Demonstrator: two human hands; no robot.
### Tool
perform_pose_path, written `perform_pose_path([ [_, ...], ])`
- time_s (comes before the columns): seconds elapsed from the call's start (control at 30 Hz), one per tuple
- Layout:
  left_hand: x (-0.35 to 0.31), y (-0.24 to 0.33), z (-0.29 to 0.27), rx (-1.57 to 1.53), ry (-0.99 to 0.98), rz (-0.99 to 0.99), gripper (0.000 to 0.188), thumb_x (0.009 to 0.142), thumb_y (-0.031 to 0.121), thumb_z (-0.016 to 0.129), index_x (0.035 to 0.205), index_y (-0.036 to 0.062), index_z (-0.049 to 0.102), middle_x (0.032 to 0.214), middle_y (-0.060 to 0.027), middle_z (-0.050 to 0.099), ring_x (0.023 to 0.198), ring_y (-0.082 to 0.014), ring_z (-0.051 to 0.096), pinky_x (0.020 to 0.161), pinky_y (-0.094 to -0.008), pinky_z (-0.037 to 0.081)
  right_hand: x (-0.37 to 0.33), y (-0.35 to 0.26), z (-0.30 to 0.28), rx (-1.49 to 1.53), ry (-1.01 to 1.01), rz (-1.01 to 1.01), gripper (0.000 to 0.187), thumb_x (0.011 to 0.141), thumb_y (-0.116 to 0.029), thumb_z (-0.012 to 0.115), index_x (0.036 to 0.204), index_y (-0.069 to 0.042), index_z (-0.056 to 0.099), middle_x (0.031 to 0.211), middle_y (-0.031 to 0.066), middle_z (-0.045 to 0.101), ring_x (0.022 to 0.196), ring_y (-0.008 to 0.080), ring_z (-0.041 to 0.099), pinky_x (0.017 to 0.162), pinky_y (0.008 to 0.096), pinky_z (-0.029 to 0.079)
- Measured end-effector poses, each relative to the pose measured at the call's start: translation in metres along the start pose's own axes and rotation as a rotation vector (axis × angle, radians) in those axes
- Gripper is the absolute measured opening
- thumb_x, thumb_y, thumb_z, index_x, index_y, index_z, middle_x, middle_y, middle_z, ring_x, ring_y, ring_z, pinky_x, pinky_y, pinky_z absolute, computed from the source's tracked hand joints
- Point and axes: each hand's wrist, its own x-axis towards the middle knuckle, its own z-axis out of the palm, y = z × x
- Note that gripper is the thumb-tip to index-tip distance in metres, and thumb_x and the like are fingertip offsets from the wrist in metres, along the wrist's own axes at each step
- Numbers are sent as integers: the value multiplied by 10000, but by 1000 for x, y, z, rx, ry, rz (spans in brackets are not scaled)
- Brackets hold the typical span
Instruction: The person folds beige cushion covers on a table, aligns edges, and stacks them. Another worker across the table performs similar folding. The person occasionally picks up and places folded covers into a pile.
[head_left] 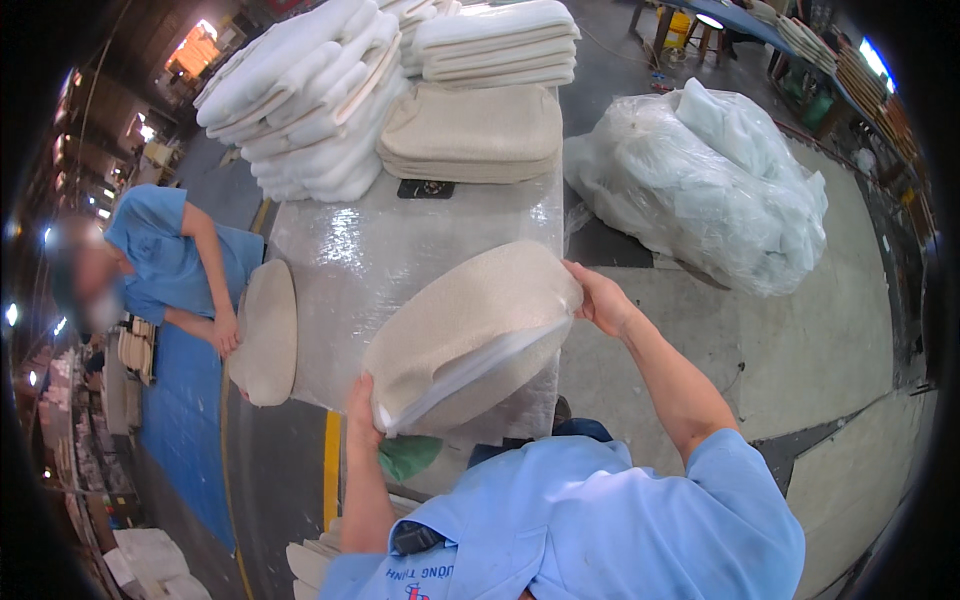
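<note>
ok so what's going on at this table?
A person holds a beige cushion tilted above the plastic-covered table, left hand at its near end, right hand at its far end; a white strip shows along its near side. At left, a co-worker handles a second cushion. Folded beige pieces and white piles are stacked on the table's far end.

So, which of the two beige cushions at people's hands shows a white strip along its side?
The wearer's cushion, held between left hand and right hand; the co-worker's cushion shows only beige.
</note>
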Motion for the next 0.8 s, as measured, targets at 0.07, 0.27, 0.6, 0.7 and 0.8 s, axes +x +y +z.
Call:
perform_pose_path([
  [0.07, -1, -7, 0, -24, -2, -25, 602, 1060, 412, 620, 1498, 13, 511, 1405, -159, 642, 1224, -298, 666, 1026, -445, 556, -3, -2, -9, 16, -101, 2, 604, 1158, -441, 360, 1637, -73, 377, 1481, 92, 605, 1132, 177, 682, 933, 327, 557],
  [0.27, -19, -15, -8, -98, 101, -310, 499, 1017, 391, 682, 1379, 48, 661, 1253, -128, 745, 1114, -258, 726, 981, -446, 588, -9, -16, -2, -73, -273, 15, 647, 1152, -424, 384, 1678, -60, 281, 1478, 139, 613, 1111, 189, 704, 934, 320, 569],
  [0.6, -46, -12, -11, -87, 207, -373, 487, 986, 352, 588, 1312, -1, 665, 1262, -189, 735, 1125, -322, 731, 1022, -507, 579, -16, -30, 11, -358, -179, -22, 609, 1104, -371, 559, 1634, -111, 411, 1213, 98, 704, 981, 120, 659, 861, 290, 554],
  [0.7, -43, -19, -9, -132, 199, -359, 517, 1010, 356, 526, 1361, -11, 622, 1309, -210, 708, 1159, -349, 714, 1030, -543, 568, -1, -25, 19, -560, -83, -144, 465, 1090, -356, 590, 1469, -87, 592, 1089, 59, 695, 904, 114, 639, 795, 292, 555],
  [0.8, -36, -24, -5, -209, 227, -347, 514, 1036, 347, 472, 1405, 12, 598, 1325, -212, 698, 1192, -365, 699, 1019, -593, 566, 16, -16, 28, -603, 48, -188, 392, 1089, -385, 572, 1300, -71, 675, 980, 46, 667, 827, 117, 617, 720, 300, 554],
])
